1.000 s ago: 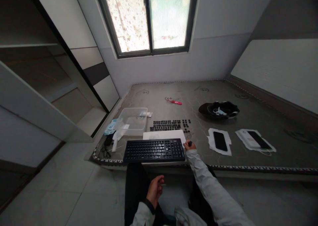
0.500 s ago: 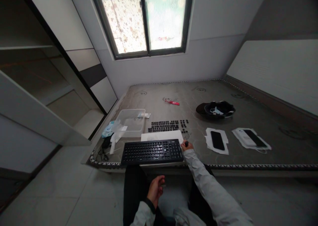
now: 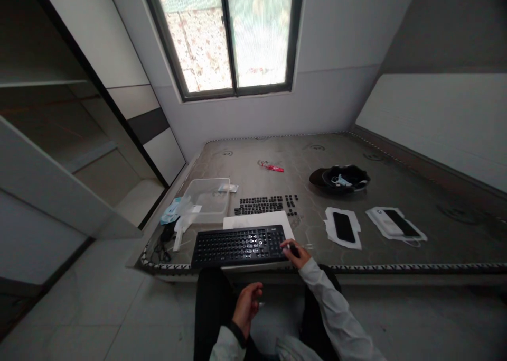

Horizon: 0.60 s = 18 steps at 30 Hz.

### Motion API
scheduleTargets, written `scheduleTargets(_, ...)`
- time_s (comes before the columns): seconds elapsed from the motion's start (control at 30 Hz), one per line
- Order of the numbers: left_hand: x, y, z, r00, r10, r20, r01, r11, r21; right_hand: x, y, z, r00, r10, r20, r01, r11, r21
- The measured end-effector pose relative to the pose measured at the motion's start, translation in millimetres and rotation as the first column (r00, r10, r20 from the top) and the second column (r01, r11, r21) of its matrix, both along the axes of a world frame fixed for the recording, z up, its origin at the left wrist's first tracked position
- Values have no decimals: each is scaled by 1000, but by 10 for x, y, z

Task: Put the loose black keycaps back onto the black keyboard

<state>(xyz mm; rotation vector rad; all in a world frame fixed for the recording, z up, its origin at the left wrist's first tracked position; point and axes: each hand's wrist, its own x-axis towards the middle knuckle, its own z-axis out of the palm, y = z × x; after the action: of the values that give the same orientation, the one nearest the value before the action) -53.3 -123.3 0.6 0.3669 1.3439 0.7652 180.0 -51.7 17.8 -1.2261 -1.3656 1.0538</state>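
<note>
In the head view, the keyboard [image 3: 237, 244] lies by the near edge of the mattress [image 3: 407, 186], long axis left-to-right. The right hand [image 3: 301, 256] clamps a dark tool [image 3: 293, 249], thin wires [image 3: 304, 246] pointing right; whether the curled left hand [image 3: 246, 308] grips anything cannot be told.

The right hand [image 3: 296, 252] partly covers a small dark object [image 3: 293, 249], so its kind cannot be told. A pale speck [image 3: 260, 304] by the left hand [image 3: 247, 304] is too small to make out. The keyboard [image 3: 237, 244] hides much of the white sheet [image 3: 253, 220] beneath it. Any markings on the loose keycaps [image 3: 259, 204] are unreadably small. The window [image 3: 259, 44] runs past the top edge, the right sleeve [image 3: 336, 311] past the bottom.
</note>
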Motion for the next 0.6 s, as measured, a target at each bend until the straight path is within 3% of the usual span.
scheduleTargets(0.1,87,-29,64,995,-99,0,98,988,115,-53,-321,56,995,52,88,-53,999,10)
scheduleTargets(0.23,252,-135,206,949,-297,101,266,933,243,-116,-687,71,963,205,172,-203,979,-29)
scheduleTargets(0.37,421,-243,426,933,-344,106,286,887,362,-140,-928,26,949,121,291,-148,987,70)
scheduleTargets(0.47,490,-314,626,927,-375,-29,339,800,495,-121,-1043,-123,892,-64,447,4,991,134)
scheduleTargets(0.53,511,-375,734,906,-373,-201,420,722,550,-108,-1097,-245,795,-101,597,40,993,114)
scheduleTargets(0.6,534,-445,782,870,-312,-382,485,679,552,-109,-1139,-337,666,-105,739,46,994,100)
